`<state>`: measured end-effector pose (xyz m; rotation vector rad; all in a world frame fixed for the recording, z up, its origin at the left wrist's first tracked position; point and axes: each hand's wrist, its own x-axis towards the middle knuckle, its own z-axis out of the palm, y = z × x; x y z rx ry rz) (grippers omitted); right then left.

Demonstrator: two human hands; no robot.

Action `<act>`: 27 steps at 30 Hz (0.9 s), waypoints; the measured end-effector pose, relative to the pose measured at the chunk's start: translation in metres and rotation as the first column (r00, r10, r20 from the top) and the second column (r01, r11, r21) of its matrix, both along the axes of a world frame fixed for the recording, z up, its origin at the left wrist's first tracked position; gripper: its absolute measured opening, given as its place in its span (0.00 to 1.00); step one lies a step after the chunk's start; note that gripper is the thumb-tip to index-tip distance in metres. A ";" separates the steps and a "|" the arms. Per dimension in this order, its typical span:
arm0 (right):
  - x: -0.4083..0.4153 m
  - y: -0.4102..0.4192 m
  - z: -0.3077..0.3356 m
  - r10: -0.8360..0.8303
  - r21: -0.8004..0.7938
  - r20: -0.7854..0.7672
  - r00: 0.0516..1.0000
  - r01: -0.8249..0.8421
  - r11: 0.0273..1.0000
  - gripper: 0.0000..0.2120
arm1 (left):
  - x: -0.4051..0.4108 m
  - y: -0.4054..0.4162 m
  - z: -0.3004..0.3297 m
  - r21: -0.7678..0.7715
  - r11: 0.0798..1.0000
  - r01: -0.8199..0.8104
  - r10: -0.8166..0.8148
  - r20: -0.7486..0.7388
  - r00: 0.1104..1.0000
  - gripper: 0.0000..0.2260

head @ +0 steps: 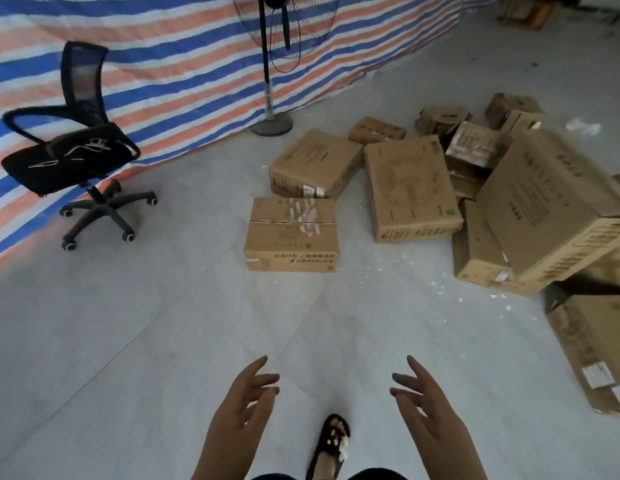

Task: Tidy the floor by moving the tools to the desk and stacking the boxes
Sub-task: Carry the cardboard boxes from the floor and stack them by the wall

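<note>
Both hands reach forward over the bare grey floor (128,341), the left hand (239,407) and the right hand (430,410) with palms turned toward each other, fingers (263,379) spread and relaxed, holding nothing. Between them, lower down, a foot in a dark sandal (331,445) is planted on the tiles.

The boxes are ahead and to the right, well apart from the hands. Nearest stands a taped box (291,233) on its own, flat on the floor, with torn tape strips across its top. Just behind it a second flat box (315,164) lies at an angle. To the right of these a tall box (410,192) lies on its broad side, and beyond it a jumble of small boxes (475,133) leans one against another. A big box (558,202) rests tilted on top of a lower one, and at the right edge another box (592,348) lies on the floor with a white label on it. White scraps (440,289) are scattered over the tiles in front of the pile.

To the left an office chair (73,150) on castors stands near a striped tarpaulin (163,64) that hangs as a wall. A pedestal fan (270,64) stands against the same tarpaulin, its round base just behind the boxes.
</note>
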<state>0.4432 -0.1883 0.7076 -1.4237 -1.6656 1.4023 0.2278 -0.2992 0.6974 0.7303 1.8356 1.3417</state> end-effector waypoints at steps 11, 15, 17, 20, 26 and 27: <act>-0.025 0.207 -0.014 -0.043 -0.040 0.075 0.996 0.046 0.998 0.39 | -0.035 0.221 -0.009 -0.071 0.996 0.059 -0.059 0.000 0.998 0.19; -0.048 0.292 -0.023 -0.084 -0.013 0.059 0.995 0.085 0.996 0.39 | -0.063 0.316 -0.013 -0.069 0.991 0.112 -0.113 -0.006 0.994 0.19; -0.064 0.337 -0.025 -0.112 -0.010 0.042 0.993 0.113 0.994 0.38 | -0.084 0.372 -0.012 -0.050 0.989 0.140 -0.140 -0.005 0.990 0.18; -0.086 0.406 -0.019 -0.170 0.016 0.007 0.985 0.170 0.985 0.37 | -0.117 0.458 0.003 -0.007 0.982 0.189 -0.190 -0.019 0.982 0.18; -0.122 0.515 -0.015 -0.226 0.048 -0.002 0.974 0.226 0.973 0.37 | -0.149 0.586 0.006 -0.037 0.948 0.317 -0.319 -0.038 0.947 0.19; -0.123 0.528 -0.015 -0.236 0.037 0.006 0.972 0.236 0.971 0.37 | -0.149 0.601 0.004 -0.057 0.942 0.332 -0.334 -0.034 0.942 0.19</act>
